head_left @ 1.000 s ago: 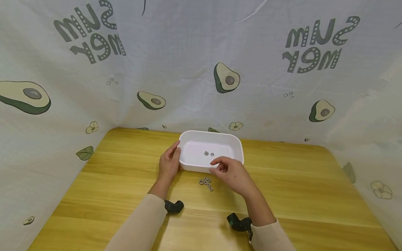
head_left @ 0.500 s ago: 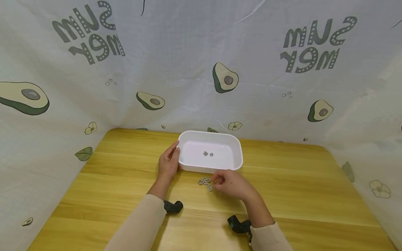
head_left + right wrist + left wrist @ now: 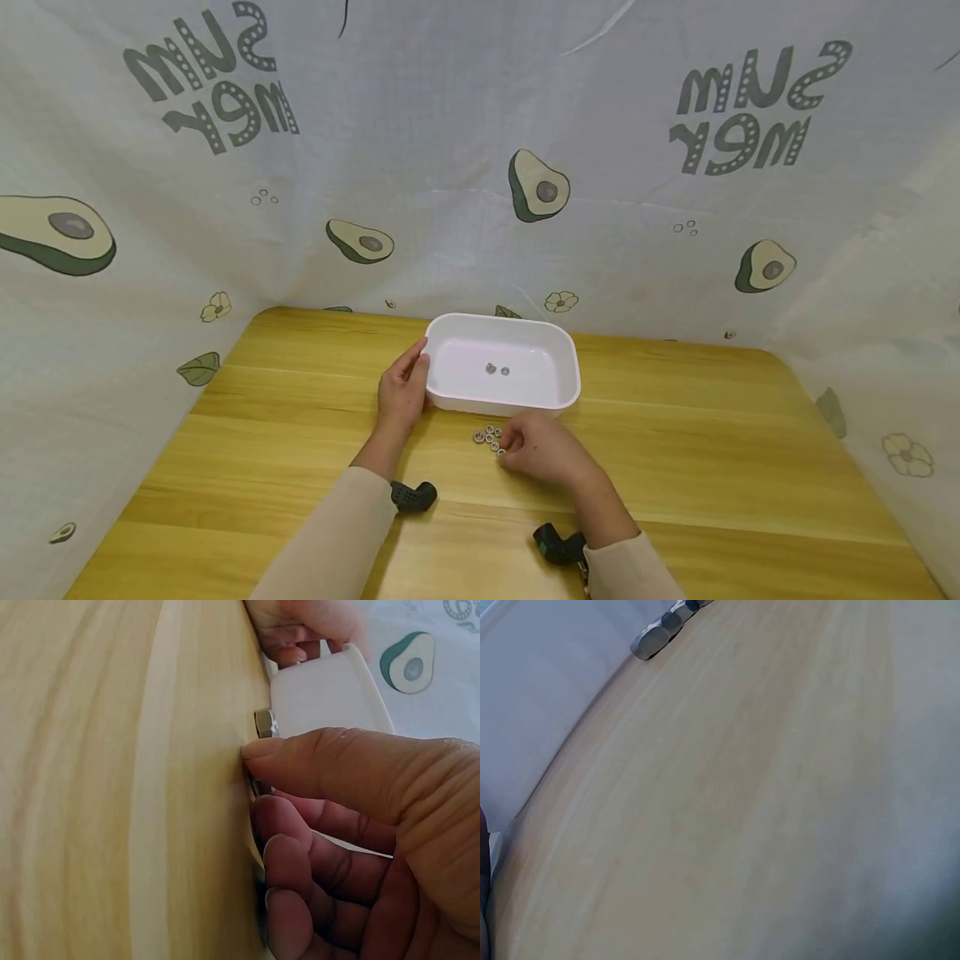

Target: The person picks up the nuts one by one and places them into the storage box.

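Note:
A white rectangular tray [image 3: 502, 407] stands on the wooden table. My left hand [image 3: 403, 392] grips its left end, thumb near the rim and fingers along the outside wall. Several small metal hex nuts [image 3: 490, 437] lie in a loose cluster in front of the tray. My right hand [image 3: 543, 450] is down at the cluster's right side, its thumb and index finger curled in on a hex nut [image 3: 261, 787] that they partly hide. Inside the tray lie a few more nuts [image 3: 491, 368]. In the left wrist view, some nuts [image 3: 651, 641] show beside the tray wall.
The wooden table [image 3: 712, 467] spreads to both sides and toward me. Behind it hangs a pale curtain [image 3: 450, 125] printed with avocados and lettering, close to the tray's back. Each wrist wears a black camera mount [image 3: 412, 497].
My right hand has come from above the tray's front rim down to the table and in leftward to the nuts. The left hand and the tray stay put.

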`<state>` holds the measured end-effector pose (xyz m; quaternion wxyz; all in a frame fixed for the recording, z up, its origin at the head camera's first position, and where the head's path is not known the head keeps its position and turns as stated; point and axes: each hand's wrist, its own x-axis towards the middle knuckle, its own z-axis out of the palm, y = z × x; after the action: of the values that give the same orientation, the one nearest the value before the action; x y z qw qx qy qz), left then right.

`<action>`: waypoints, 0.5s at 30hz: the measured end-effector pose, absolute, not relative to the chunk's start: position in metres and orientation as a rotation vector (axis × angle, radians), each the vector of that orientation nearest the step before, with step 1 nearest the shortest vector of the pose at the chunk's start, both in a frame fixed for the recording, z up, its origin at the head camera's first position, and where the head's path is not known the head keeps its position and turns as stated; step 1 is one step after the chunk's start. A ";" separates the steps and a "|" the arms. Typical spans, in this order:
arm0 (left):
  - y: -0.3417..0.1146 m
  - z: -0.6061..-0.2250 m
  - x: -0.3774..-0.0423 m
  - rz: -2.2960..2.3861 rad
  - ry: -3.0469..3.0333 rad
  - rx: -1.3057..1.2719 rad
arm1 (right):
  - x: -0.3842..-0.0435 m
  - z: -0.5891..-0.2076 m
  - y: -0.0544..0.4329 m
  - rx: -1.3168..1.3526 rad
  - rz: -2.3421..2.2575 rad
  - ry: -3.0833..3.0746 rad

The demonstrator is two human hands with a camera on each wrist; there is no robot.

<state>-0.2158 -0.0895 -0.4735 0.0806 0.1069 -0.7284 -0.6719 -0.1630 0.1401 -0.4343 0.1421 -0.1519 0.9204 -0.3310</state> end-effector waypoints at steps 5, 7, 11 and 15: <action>-0.090 -0.475 -0.216 -2.007 -2.180 0.317 | -0.162 -0.436 0.138 -0.464 -0.910 2.712; -0.090 -0.474 -0.216 -2.009 -2.177 0.319 | -0.162 -0.436 0.138 -0.450 -0.914 2.701; -0.090 -0.474 -0.216 -2.017 -2.172 0.314 | -0.162 -0.433 0.140 -0.409 -0.941 2.671; -0.090 -0.475 -0.216 -2.020 -2.167 0.309 | -0.162 -0.426 0.143 -0.406 -0.939 2.688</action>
<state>-0.2163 -0.0903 -0.4747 0.0815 0.1035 -0.7250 -0.6760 -0.1618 0.1431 -0.4261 0.1321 -0.1398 0.9264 -0.3236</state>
